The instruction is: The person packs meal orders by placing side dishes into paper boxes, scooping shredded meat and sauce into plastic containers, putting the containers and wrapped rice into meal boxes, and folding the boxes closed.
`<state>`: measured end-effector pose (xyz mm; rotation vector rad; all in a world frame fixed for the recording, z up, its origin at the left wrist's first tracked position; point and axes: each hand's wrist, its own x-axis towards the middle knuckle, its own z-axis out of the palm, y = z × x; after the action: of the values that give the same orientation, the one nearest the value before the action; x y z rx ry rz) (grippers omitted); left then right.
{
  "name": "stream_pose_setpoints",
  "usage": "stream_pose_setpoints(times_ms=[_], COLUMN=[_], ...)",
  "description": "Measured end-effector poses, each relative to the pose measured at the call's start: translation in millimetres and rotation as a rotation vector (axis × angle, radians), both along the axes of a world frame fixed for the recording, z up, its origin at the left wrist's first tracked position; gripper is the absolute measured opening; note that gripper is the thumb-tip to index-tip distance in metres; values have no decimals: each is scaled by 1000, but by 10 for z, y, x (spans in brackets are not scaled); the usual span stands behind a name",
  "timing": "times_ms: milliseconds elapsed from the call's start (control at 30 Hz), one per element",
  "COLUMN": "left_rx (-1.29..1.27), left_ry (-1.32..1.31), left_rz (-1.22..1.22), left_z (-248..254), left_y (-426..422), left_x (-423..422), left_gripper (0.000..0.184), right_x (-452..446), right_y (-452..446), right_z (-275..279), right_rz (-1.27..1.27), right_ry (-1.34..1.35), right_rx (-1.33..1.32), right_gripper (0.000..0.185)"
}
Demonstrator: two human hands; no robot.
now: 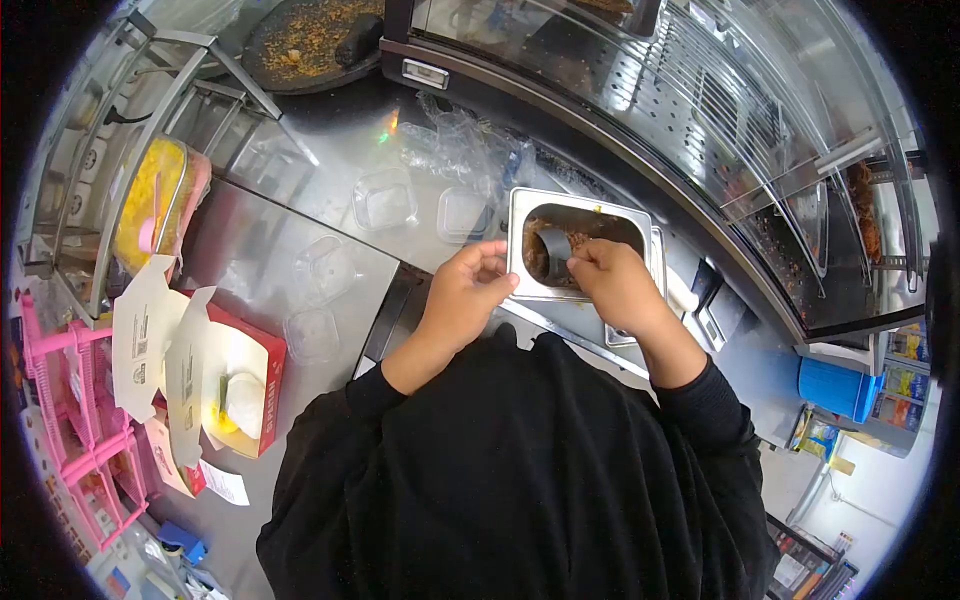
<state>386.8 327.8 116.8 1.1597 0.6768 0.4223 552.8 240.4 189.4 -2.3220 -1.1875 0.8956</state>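
A deep steel food pan (515, 215) is in front of me, with brown crumbly food (580, 240) showing inside it. My left hand (465, 290) is at the pan's left side, its fingers curled and its thumb tip against the rim. Over the pan's right part, my right hand (615, 285) pinches a black round scoop (553, 245). The scoop is tilted down in the pan, and the hand covers its near end. To the left of the pan are clear plastic tubs (465, 214) on the steel counter (250, 225).
An open red and white box (272, 385) holding a white rounded item stands at the left. Beyond it are a tub of yellow food (150, 205) and a pink rack (75, 430). A glass display case (640, 130) curves along the back and right. A dark pan (265, 60) sits at the top left.
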Motion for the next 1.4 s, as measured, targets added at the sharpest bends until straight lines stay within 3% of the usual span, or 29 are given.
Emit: stream_pose_setpoints(times_ms=[200,300,533,700,733,867,967,1100,1400], left_rx=[58,46,-44,379,438,470,500,466,483], left_ry=[-6,-39,-108,64,84,114,132,102,68], left_rz=[-2,44,308,188,192,195,188,195,213], left_z=[-52,-13,-43,-103,-132,-139,-89,-75,-105], left_y=[7,-16,11,14,12,7,-5,-44,-63], left_x=[5,-5,6,11,13,-18,-1,24,37], left_gripper=[36,36,37,31,30,31,31,30,29], right_x=[2,0,-176,-300,-281,-164,-298,-421,-431], right_y=[-110,-158,-90,14,42,55,-50,-186,-308], right_z=[29,140,-6,-99,-88,2,141,217,47], right_rz=[-299,-390,-158,-31,-31,-333,-229,-181,172], right_ry=[362,392,-253,-348,-307,262,-51,-105,-391], right_rx=[71,158,185,136,196,154,189,312,548], right_gripper=[23,26,19,19,22,28,26,18,20])
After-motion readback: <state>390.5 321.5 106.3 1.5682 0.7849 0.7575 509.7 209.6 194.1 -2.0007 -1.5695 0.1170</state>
